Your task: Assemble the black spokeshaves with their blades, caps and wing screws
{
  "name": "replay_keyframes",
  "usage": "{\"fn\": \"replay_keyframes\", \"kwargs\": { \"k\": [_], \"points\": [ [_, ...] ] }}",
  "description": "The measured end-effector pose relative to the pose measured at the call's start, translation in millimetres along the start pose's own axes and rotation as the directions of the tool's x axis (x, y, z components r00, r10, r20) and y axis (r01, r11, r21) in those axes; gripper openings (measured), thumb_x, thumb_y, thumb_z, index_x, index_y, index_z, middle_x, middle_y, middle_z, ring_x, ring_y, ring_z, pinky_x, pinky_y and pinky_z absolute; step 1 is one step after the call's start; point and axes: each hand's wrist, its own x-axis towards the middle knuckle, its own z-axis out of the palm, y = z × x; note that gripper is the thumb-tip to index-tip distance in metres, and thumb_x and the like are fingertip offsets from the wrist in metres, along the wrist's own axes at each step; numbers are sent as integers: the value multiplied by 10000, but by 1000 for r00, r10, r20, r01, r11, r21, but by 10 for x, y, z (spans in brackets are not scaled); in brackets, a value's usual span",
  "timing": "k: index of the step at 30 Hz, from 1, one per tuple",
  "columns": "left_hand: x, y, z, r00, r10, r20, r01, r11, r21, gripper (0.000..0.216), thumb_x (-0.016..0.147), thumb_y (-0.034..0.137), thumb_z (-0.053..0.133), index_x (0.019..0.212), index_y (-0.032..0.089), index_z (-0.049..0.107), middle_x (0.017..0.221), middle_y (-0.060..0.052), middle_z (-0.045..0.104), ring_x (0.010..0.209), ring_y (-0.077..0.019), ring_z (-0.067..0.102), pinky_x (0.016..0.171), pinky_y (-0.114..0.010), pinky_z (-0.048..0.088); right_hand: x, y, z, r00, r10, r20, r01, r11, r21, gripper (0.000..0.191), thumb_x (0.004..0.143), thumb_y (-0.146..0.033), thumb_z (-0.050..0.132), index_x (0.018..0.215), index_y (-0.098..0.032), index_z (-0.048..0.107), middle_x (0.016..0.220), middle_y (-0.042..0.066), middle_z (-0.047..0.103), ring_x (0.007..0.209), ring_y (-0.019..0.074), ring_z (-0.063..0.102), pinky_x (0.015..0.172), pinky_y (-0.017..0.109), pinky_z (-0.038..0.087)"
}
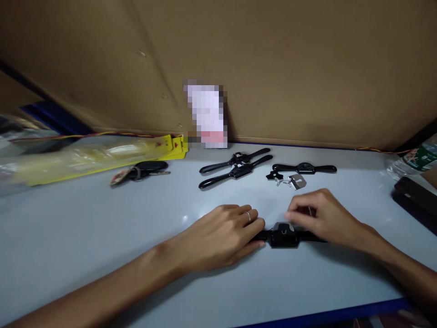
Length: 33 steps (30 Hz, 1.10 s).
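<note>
A black spokeshave [284, 238] lies across the near part of the table, a strip of bare metal showing at its middle. My left hand [228, 234], wearing a ring, is closed around its left handle. Just above the right half of the tool, my right hand [319, 214] is pinched, thumb against fingertips. Whatever the pinch holds is too small or hidden to name. Behind lies another spokeshave body [305, 168], with a black cap piece [274, 176], small thumbscrews [285, 182] and a metal blade [297, 181] loose in front of it.
Two assembled spokeshaves [235, 171] lie side by side behind my left hand. Keys with a black fob [146, 171] and yellow plastic packaging [102, 157] are at left. A blurred card [209, 114] leans against the cardboard wall [290, 68]. At right are a bottle [418, 159] and a dark case [416, 200].
</note>
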Motion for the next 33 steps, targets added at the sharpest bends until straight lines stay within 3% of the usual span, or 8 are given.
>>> {"fn": "replay_keyframes", "kwargs": {
  "k": [2, 4, 6, 8, 13, 21, 27, 33],
  "points": [
    [-1, -2, 2, 1000, -3, 1, 3, 1000, -5, 205, 1032, 308, 499, 866, 192, 533, 780, -6, 602, 646, -171, 547, 593, -318, 393, 78, 106, -19, 978, -10, -209, -15, 993, -116, 187, 950, -267, 573, 821, -209, 694, 747, 7, 672, 658, 146, 542, 658, 299, 388],
    [0, -3, 3, 1000, -1, 0, 1, 1000, -10, 202, 1030, 300, 500, 859, 195, 528, 776, -5, 598, 642, -175, 547, 594, -323, 392, 160, 204, -24, 946, 2, -325, -87, 965, -247, 156, 961, -251, 566, 1007, -206, 708, 924, 47, 713, 761, 181, 589, 714, 324, 402],
    [3, -3, 3, 1000, -3, -2, 3, 1000, -15, 200, 1031, 291, 495, 858, 197, 529, 777, -5, 599, 645, -177, 551, 597, -324, 394, 229, 267, -8, 946, 30, -324, -149, 925, -350, 241, 979, -285, 566, 1178, -210, 680, 1018, 71, 710, 822, 209, 612, 729, 335, 403],
    [7, -2, 2, 1000, -6, -6, 6, 1000, -18, 208, 1036, 291, 481, 858, 197, 534, 779, -5, 602, 650, -176, 554, 597, -324, 397, 276, 291, 24, 958, 49, -283, -167, 897, -409, 278, 995, -318, 551, 1229, -213, 660, 1055, 82, 704, 850, 226, 623, 724, 336, 400],
    [14, 3, -9, 1000, -5, -9, 5, 1000, -9, 242, 1047, 299, 448, 854, 195, 549, 779, -8, 603, 637, -173, 545, 583, -332, 410, 302, 280, 91, 971, 55, -235, -152, 896, -417, 179, 979, -260, 535, 1066, -189, 675, 1046, 88, 696, 838, 227, 618, 706, 334, 386],
    [8, -9, 7, 1000, 0, 12, 0, 1000, 21, 249, 1052, 315, 437, 860, 195, 539, 777, -6, 599, 644, -174, 558, 589, -327, 416, 193, 175, 87, 982, 33, -185, -85, 956, -282, 47, 916, -195, 584, 890, -200, 623, 912, 43, 688, 794, 184, 600, 709, 319, 411],
    [4, -12, 4, 999, 28, -20, -27, 998, 49, 310, 1081, 328, 381, 850, 194, 538, 761, -4, 603, 623, -162, 549, 579, -319, 399, 43, 31, 21, 993, 70, -100, -55, 989, 140, 27, 878, -198, 642, 877, -217, 660, 756, -18, 670, 693, 140, 603, 647, 283, 440],
    [-7, -18, 24, 999, 35, -21, -34, 998, 56, 315, 1091, 316, 352, 864, 195, 534, 768, -5, 597, 631, -176, 546, 581, -334, 397, -25, -83, 20, 998, 52, 41, -61, 967, 246, 66, 857, -193, 679, 796, -205, 659, 687, -29, 656, 643, 123, 584, 617, 264, 431]
  ]
}}
